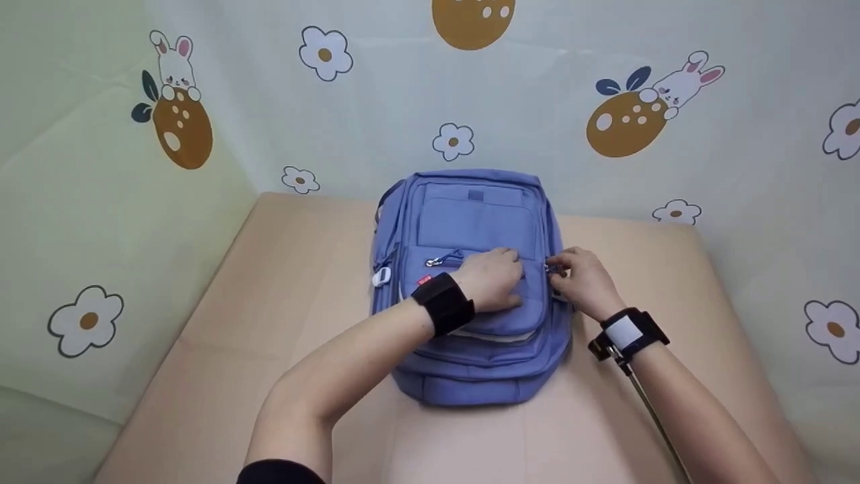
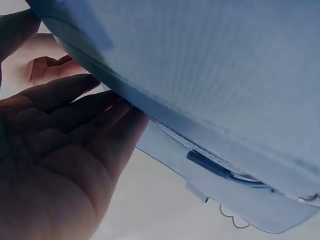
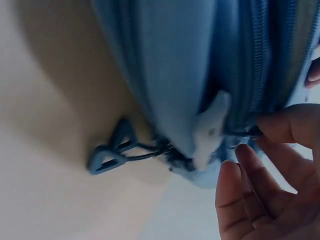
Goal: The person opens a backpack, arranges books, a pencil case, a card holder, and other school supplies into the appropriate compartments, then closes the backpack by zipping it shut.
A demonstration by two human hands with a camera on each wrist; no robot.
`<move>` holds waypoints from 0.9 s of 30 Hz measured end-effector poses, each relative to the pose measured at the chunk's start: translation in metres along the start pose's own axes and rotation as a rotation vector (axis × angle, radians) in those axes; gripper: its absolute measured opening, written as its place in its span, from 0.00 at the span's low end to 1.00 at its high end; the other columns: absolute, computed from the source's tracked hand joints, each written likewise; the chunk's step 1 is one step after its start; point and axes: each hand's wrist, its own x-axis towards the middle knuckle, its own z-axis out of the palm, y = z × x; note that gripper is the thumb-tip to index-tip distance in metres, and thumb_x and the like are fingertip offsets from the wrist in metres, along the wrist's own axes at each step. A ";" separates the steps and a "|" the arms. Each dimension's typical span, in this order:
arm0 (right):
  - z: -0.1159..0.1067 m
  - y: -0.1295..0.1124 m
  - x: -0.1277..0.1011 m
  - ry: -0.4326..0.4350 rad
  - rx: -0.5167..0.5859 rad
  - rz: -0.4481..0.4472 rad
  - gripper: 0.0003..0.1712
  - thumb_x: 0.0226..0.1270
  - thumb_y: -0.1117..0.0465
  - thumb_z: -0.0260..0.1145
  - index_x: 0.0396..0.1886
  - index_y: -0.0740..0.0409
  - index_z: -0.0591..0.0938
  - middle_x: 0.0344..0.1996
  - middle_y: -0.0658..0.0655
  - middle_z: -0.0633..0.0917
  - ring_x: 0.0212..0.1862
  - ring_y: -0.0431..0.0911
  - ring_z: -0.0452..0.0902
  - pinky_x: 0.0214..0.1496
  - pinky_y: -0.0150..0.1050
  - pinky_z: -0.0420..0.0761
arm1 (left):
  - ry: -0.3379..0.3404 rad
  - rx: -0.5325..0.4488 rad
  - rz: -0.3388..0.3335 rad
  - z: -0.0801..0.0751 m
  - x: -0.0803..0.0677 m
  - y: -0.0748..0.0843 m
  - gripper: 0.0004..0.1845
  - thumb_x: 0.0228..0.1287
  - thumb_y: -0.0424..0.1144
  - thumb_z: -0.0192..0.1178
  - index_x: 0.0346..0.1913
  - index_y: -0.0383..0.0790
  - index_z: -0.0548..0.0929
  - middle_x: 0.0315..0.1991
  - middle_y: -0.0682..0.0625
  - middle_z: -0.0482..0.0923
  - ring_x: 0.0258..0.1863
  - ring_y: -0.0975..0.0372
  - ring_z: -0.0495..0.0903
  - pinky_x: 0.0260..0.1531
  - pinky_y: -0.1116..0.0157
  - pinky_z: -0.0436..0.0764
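A blue backpack (image 1: pixel 470 222) lies front up on the beige table (image 1: pixel 282 323). My left hand (image 1: pixel 496 274) rests flat on its front pocket; in the left wrist view the left hand's straight fingers (image 2: pixel 95 112) press against the blue fabric (image 2: pixel 215 75). My right hand (image 1: pixel 576 274) is at the bag's right side, where thumb and forefinger pinch a small dark zipper pull (image 3: pixel 252 132) on the side zipper (image 3: pixel 260 65). A white tab (image 3: pixel 212 127) and a blue cord pull (image 3: pixel 107 157) hang just beside that pinch.
Another silver zipper pull (image 1: pixel 437 261) lies on the front pocket left of my left hand, with a white tag (image 1: pixel 381 275) on the bag's left edge. A patterned cloth backdrop (image 1: pixel 605 101) walls in the table at the back and both sides.
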 end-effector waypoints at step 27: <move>-0.002 -0.022 -0.062 0.107 -0.354 -0.308 0.04 0.56 0.67 0.77 0.32 0.56 0.91 0.27 0.52 0.85 0.30 0.49 0.76 0.30 0.45 0.76 | -0.011 0.024 -0.012 0.006 -0.011 -0.007 0.33 0.68 0.53 0.66 0.69 0.35 0.76 0.75 0.40 0.65 0.75 0.50 0.62 0.69 0.55 0.69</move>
